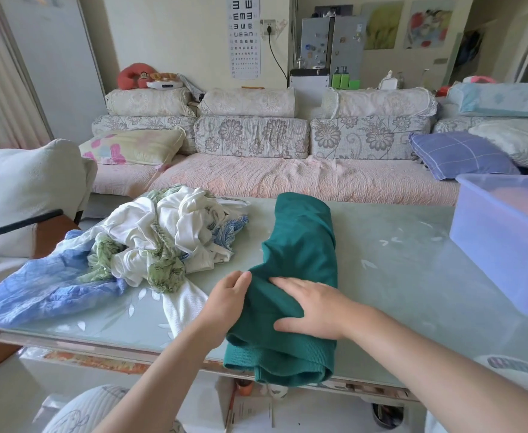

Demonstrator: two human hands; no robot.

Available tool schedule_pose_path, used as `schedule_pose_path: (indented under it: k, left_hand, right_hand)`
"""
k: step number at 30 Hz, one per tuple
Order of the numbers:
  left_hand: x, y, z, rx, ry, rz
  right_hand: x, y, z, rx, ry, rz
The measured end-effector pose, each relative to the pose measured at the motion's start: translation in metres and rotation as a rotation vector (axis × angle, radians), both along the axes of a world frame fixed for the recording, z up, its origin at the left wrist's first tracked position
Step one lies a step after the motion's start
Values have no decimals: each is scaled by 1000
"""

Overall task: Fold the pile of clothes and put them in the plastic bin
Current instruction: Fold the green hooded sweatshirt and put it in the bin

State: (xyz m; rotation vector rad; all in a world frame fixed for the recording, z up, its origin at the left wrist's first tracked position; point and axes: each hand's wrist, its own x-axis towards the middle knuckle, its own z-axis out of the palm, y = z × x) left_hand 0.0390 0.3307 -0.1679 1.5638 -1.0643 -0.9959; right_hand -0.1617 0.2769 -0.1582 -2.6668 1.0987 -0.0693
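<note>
I have the sweater (303,245) part folded. It lies on the table (397,254) as a long strip running away from my fingers, with its ribbed hem hanging over the near edge. My left hand (225,296) has its fingers curled on the sweater's left edge, pinching a fold. My right hand (314,304) lies flat on the cloth just beside it, fingers straight and a little spread, pressing down. I judge this garment about halfway: folded lengthwise, not yet across. The pile (162,239) sits beyond and left of my left fingers, tangled, several pieces by the look of it. The bin (503,245) stands well to the right of my right fingers. I see nothing folded in it, though its walls are cloudy. Most of the task is left.
</note>
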Motion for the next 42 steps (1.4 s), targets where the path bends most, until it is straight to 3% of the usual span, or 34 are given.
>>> schedule_pose_path:
  k: [4, 9, 13, 15, 16, 19, 21, 22, 26, 31, 33, 34, 36, 38, 40, 42]
  left_hand:
    - [-8, 0, -1, 8, -179, 67]
    - [10, 1, 4, 40, -77, 83]
    - [34, 8, -4, 312, -426, -70]
    - [32, 8, -9, 340, -685, -136]
    - [29, 6, -11, 240, -841, -138]
    - [15, -1, -4, -427, -1097, -143]
    - [8, -7, -5, -549, -1149, -267]
    - [7, -10, -10, -441, -1177, -351]
    - [10, -13, -24, 357, -1208, -592]
    - [6, -10, 5, 516, -1350, -608]
    - [5, -7, 9, 444, -1358, -515]
    - [3, -6, 10, 318, -1382, -422]
    - [-6, -14, 10, -74, -1377, -222]
    - [-16, -26, 3, -392, -1258, -220]
    - [-21, -36, -13, -357, -1215, -356]
    - [-13, -42, -34, -3, -1210, -442]
  right_hand:
    - [-5, 2, 0, 15, 2, -12]
    - [-14, 3, -2, 46, 49, -53]
    - [-19, 6, -3, 54, 140, -61]
    - [-18, 8, -4, 19, 147, -42]
    - [-17, 9, -5, 1, 136, -25]
    - [-12, 11, -7, 25, 112, 36]
    - [-10, 14, -9, 74, 150, 66]
    - [-10, 15, -9, 87, 165, 69]
    - [-17, 8, -4, 173, 32, -2]
    - [-20, 3, -9, 70, -145, -80]
    - [-22, 2, -14, 87, -21, -50]
    - [-23, 1, -18, 109, 73, -24]
    - [-24, 1, -23, 163, 193, 17]
    - [-25, 1, -24, 257, 179, 45]
    - [-30, 1, -19, 369, 125, 64]
    - [-37, 0, -12, 473, 40, 45]
